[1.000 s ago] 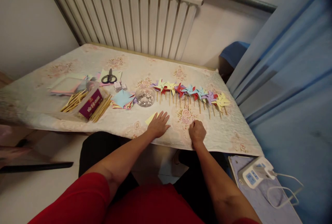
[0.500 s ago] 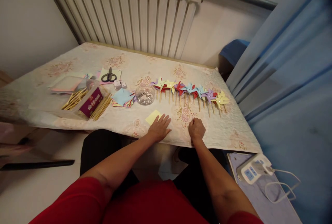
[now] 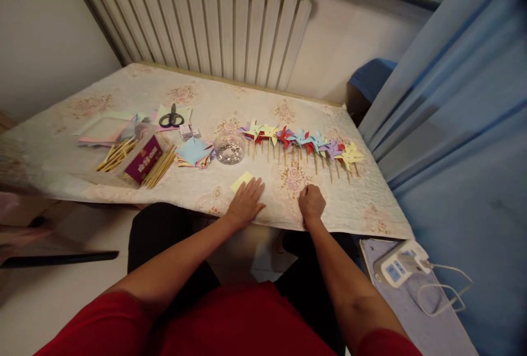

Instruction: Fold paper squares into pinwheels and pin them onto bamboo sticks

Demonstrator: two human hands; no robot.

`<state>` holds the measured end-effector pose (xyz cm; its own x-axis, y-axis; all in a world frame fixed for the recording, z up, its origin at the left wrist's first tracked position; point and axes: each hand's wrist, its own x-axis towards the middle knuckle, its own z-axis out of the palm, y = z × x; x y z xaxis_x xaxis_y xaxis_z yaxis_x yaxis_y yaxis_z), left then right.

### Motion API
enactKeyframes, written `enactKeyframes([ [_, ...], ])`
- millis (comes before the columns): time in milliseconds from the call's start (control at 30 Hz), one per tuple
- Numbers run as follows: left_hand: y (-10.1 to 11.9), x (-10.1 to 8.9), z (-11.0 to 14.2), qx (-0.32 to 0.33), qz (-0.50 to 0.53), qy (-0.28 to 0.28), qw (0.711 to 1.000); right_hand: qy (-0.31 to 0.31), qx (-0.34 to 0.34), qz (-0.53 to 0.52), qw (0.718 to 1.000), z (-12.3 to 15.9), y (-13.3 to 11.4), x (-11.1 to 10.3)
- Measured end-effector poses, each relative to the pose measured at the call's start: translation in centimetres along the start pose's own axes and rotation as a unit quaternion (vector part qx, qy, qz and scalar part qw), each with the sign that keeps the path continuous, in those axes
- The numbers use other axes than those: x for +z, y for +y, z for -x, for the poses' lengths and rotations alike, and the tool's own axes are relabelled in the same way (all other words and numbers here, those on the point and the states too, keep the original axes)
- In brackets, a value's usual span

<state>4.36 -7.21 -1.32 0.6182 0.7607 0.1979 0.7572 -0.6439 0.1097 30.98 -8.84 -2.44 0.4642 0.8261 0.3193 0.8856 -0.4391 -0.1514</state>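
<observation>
My left hand [image 3: 246, 202] lies flat on the table's floral cover, fingers spread, over the lower corner of a small yellow paper sheet [image 3: 242, 181]. To its right, my right hand [image 3: 312, 202] rests on the cover as a closed fist; whatever it may hold is hidden. Beyond the hands, several paper pinwheels [image 3: 302, 139] in yellow, red, blue and purple lie in a row with their sticks towards me. A round clear dish [image 3: 229, 150] of small shiny metal pieces sits behind the yellow sheet. Beside it is a stack of coloured paper squares [image 3: 194, 153], blue on top.
At the left stands a clear plastic box [image 3: 127, 166] with wooden sticks [image 3: 160, 166] inside and along its label. Dark-handled scissors [image 3: 172, 118] lie on paper, near two small boxes [image 3: 189, 132]. A white power strip [image 3: 401, 263] rests on a lower surface at right.
My left hand shifted slightly right, then back left, and more of the yellow sheet shows now than at first. My right fist stays almost where it was.
</observation>
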Motion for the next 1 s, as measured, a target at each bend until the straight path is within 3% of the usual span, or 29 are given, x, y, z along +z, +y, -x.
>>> enactKeyframes([
  [100, -2.7, -0.8, 0.1, -0.039, -0.010, -0.028, 0.999, 0.002, -0.001, 0.001, 1.000, 0.0, 0.0, 0.0],
  [233, -4.8, -0.7, 0.8, -0.017, -0.015, -0.078, 0.997, 0.002, -0.002, -0.001, 1.000, 0.0, 0.1, 0.1],
  [433, -4.7, 0.0, 1.2, -0.023, -0.027, -0.057, 0.998, 0.018, 0.003, -0.034, 0.999, 0.3, 0.1, 0.1],
  [667, -4.5, -0.4, 2.2, -0.014, -0.025, -0.044, 0.999, 0.085, 0.002, -0.160, 0.983, 1.5, -0.6, 0.6],
  [867, -4.7, -0.3, 3.6, -0.010, -0.019, -0.027, 0.999, 0.121, -0.105, -0.251, 0.955, 3.8, -3.0, 1.3],
  [1000, -4.9, 0.0, 4.4, -0.018, -0.017, -0.011, 1.000, 0.108, -0.271, -0.262, 0.920, 5.7, -6.4, 0.7],
])
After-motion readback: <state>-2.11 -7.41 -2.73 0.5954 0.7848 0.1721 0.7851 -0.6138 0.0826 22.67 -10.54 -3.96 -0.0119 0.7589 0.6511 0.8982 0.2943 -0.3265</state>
